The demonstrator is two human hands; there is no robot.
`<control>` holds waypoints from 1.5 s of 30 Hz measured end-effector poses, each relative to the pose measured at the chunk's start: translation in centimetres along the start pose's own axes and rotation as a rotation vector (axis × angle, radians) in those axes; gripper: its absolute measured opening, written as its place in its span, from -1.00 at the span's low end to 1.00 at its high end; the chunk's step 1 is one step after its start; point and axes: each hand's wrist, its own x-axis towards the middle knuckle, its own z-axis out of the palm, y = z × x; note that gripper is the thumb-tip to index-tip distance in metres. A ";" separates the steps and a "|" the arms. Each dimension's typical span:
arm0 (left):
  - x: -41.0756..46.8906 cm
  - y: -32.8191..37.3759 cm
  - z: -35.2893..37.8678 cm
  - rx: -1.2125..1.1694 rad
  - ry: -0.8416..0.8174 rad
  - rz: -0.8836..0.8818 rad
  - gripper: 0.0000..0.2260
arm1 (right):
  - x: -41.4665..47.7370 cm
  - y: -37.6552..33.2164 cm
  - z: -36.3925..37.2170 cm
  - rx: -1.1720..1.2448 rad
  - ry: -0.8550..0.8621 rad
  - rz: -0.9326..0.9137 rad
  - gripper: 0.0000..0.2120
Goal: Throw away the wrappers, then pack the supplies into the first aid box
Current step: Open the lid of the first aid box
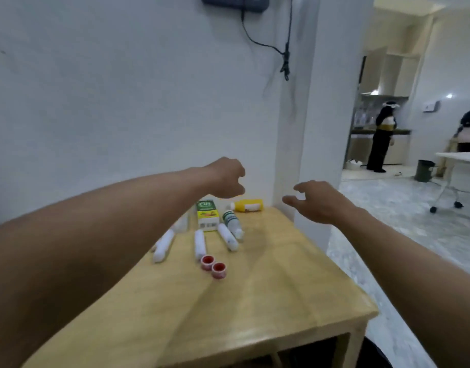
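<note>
Supplies lie on a light wooden table [268, 288]: three white bandage rolls [199, 244], two red-cored tape rolls [213, 266], a green and yellow box [207, 215], a clear bottle with a green label [232, 224] lying down, and a yellow bottle [248, 205] on its side at the far edge. My left hand [226, 179] hovers above the box with fingers curled and nothing in it. My right hand [316, 200] hangs open past the table's far right corner, holding nothing. No first aid box or wrapper is in sight.
A white wall and pillar [321, 128] stand right behind the table. A black cable [285, 62] hangs on the wall. To the right is a tiled floor, a dark bin [425, 170], a white wheeled table [459, 158] and two people standing far off.
</note>
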 end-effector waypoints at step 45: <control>-17.6 -21.3 9.4 -1.451 0.903 -1.229 -0.63 | 5.0 -32.2 14.2 0.063 -0.022 -0.710 -0.51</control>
